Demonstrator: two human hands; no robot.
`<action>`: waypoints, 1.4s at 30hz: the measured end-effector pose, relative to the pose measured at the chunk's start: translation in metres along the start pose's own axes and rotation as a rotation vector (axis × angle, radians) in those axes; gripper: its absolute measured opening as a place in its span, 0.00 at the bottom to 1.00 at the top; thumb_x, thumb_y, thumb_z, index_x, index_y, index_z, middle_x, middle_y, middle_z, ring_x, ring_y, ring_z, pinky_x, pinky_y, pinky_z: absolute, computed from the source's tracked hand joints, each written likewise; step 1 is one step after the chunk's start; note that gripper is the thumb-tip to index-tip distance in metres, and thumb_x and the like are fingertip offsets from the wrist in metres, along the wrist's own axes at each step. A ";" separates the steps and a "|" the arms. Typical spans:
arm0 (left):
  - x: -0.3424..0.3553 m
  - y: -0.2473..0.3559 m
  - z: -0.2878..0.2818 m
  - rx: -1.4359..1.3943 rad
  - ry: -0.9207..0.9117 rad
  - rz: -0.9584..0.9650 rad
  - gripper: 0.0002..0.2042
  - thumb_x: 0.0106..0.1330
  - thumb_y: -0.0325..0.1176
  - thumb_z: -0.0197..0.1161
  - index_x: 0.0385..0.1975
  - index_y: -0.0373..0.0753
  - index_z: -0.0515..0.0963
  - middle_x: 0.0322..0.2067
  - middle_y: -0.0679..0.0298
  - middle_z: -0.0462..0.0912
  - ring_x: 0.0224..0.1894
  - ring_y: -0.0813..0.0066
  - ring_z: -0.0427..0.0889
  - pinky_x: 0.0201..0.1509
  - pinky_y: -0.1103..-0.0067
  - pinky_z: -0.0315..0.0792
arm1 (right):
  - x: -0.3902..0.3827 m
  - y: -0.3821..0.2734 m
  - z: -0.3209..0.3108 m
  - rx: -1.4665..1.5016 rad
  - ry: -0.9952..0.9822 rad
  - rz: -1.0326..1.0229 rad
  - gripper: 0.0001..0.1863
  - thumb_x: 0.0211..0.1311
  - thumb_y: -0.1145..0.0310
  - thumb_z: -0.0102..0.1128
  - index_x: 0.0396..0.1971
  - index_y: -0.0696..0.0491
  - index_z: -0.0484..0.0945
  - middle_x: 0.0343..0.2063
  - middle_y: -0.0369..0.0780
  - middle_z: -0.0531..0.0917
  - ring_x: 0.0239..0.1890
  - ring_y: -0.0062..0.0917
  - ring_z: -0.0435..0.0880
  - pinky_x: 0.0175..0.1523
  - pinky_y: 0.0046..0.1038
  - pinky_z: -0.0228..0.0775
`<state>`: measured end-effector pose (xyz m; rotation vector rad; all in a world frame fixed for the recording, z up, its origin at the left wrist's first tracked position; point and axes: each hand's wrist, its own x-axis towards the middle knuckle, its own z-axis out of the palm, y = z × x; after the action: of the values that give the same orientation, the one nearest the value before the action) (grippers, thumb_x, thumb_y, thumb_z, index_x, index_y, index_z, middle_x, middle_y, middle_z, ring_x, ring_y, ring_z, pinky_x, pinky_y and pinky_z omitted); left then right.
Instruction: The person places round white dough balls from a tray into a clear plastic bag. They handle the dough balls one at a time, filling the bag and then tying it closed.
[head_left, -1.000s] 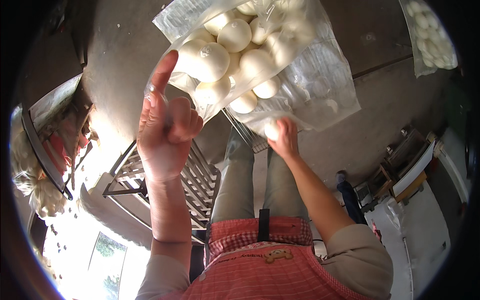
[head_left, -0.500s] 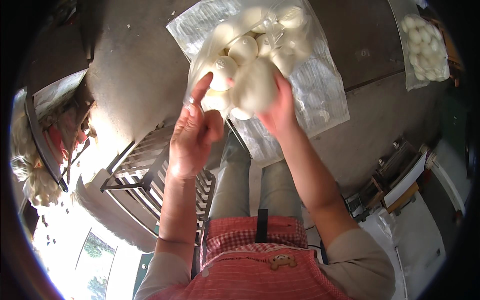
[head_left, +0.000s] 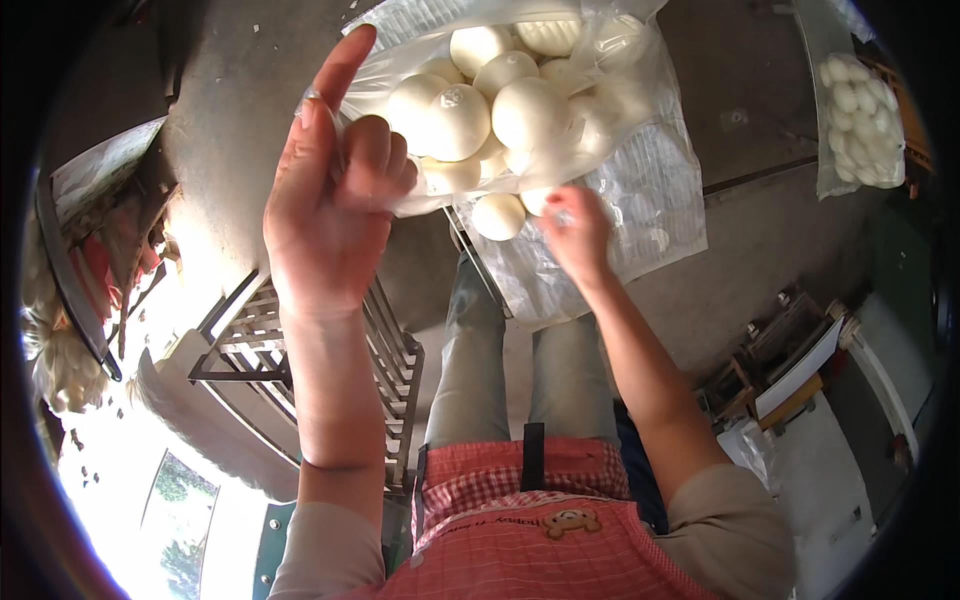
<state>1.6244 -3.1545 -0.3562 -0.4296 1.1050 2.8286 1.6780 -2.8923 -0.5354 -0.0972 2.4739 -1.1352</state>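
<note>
A clear plastic bag (head_left: 505,187) full of smooth white balls (head_left: 530,114) gapes toward me on the work surface. One ball has a small knob-like mark on it. My left hand (head_left: 335,200) grips the bag's left edge with its curled fingers, the index finger pointing up and away. At the bag's near right edge, my right hand (head_left: 580,232) is closed in a pinch on clear plastic that looks like the bag's rim. Two balls show just below the near rim, one (head_left: 498,217) in full and one partly behind my right fingers; whether they lie outside the bag I cannot tell.
A clear wrinkled plastic sheet (head_left: 655,190) lies under the bag on the dark table (head_left: 745,75). Another filled bag of white balls (head_left: 860,120) is at the far right. A slatted metal rack (head_left: 255,340) stands left of my legs, and wooden-framed equipment (head_left: 770,340) at the right.
The white ball that was in my right hand is released, and that hand has drawn down to the bag's near edge. My left hand has moved left and up, and the bag's mouth gapes wider.
</note>
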 end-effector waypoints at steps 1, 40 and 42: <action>-0.002 -0.003 0.003 0.000 0.007 0.000 0.26 0.72 0.41 0.38 0.65 0.33 0.47 0.14 0.75 0.52 0.19 0.84 0.49 0.27 0.84 0.49 | 0.004 -0.007 0.024 -0.351 -0.069 -0.049 0.29 0.43 0.56 0.68 0.46 0.53 0.72 0.47 0.44 0.72 0.54 0.41 0.67 0.51 0.51 0.62; -0.092 0.017 -0.001 0.289 0.649 0.012 0.17 0.70 0.37 0.46 0.33 0.30 0.78 0.16 0.73 0.65 0.20 0.89 0.56 0.32 0.90 0.56 | 0.163 -0.113 -0.212 -1.388 -0.144 -0.587 0.39 0.55 0.33 0.44 0.38 0.60 0.78 0.45 0.51 0.78 0.54 0.37 0.72 0.60 0.38 0.58; -0.104 0.030 -0.009 0.284 0.666 0.037 0.15 0.69 0.34 0.45 0.33 0.30 0.77 0.17 0.71 0.68 0.20 0.88 0.59 0.35 0.89 0.61 | 0.135 -0.144 -0.234 -1.462 -0.496 -0.526 0.31 0.52 0.39 0.52 0.30 0.58 0.80 0.28 0.43 0.82 0.37 0.33 0.80 0.49 0.33 0.66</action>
<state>1.7209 -3.1793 -0.3130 -1.3884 1.5878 2.5392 1.4464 -2.8532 -0.3391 -1.2665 2.2709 0.7167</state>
